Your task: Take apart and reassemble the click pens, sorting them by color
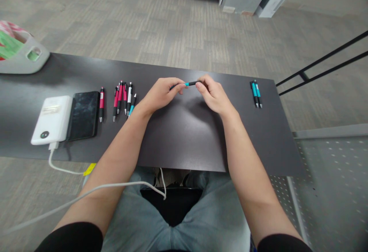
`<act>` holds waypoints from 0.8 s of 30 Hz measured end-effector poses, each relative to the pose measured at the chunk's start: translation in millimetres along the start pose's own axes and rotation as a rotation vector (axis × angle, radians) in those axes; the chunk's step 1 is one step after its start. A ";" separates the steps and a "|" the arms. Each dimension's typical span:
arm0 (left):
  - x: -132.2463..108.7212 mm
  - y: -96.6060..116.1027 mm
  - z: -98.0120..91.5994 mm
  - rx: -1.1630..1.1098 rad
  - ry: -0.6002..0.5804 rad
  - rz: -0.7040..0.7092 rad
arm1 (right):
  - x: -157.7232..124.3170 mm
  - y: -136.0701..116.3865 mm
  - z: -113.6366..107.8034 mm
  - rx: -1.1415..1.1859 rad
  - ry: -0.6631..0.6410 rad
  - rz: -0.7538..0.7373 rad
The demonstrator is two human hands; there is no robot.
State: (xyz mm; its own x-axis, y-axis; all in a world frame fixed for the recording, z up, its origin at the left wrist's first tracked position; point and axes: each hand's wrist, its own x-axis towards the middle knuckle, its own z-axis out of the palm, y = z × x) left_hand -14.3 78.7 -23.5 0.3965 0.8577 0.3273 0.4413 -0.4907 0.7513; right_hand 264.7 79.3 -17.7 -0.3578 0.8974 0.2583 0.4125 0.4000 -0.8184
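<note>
A teal and black pen (pixel 191 84) is held level above the dark table (pixel 184 137), near its far edge. My left hand (pixel 163 93) pinches one end of it, and my right hand (pixel 213 94) grips the other end. Left of my left hand lie several red and black pens (pixel 120 97), with a white and black pen (pixel 129 98) and a teal pen (pixel 132 105) beside them. One more red pen (pixel 101 104) lies apart, next to the phone. Two teal pens (pixel 256 94) rest side by side at the right of the table.
A white power bank (pixel 52 118) with a white cable (pixel 64 171) lies beside a black phone (pixel 83 115) at the left. A white basket (pixel 34 61) stands at the far left corner. Black metal bars (pixel 322 63) run beyond the right edge.
</note>
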 end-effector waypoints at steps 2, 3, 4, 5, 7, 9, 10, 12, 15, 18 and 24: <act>0.3 -0.3 -0.3 -0.006 -0.005 0.008 | 0.1 2.8 -0.5 0.000 -0.009 -0.018; 0.4 -0.9 -0.3 -0.008 -0.006 0.018 | 0.2 4.4 -0.9 -0.003 -0.009 -0.022; 0.4 -1.8 -0.2 -0.009 -0.009 0.031 | 0.1 6.0 -1.3 -0.008 -0.006 -0.023; 0.3 -2.7 -0.1 -0.010 -0.017 0.041 | 0.2 7.5 -1.7 -0.015 -0.004 -0.027; -0.2 -4.0 0.1 -0.003 -0.042 0.044 | 0.6 10.0 -2.3 -0.046 -0.014 -0.050; -0.8 -4.3 -0.1 0.021 -0.052 0.036 | 1.6 11.4 -2.1 -0.098 -0.044 -0.078; -1.1 -4.0 -0.4 0.037 -0.047 0.033 | 2.2 11.5 -1.5 -0.122 -0.058 -0.086; -1.5 -2.9 -1.1 0.072 -0.018 0.038 | 3.4 10.6 0.4 -0.149 -0.071 -0.085; -1.7 -0.9 -2.4 0.153 0.029 0.060 | 4.1 7.4 4.4 -0.128 -0.056 -0.058; -2.1 1.1 -3.1 0.272 0.062 0.075 | 3.9 5.0 8.9 -0.062 -0.027 -0.031; -3.6 0.0 -5.9 0.408 0.095 0.126 | 6.6 11.1 28.0 0.057 0.056 0.057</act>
State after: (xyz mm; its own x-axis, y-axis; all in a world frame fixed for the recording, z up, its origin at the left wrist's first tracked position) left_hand -20.5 76.5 -21.3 0.4004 0.7880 0.4678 0.6837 -0.5968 0.4201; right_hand 243.5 84.4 -39.5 -0.2872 0.9279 0.2378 0.3817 0.3385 -0.8600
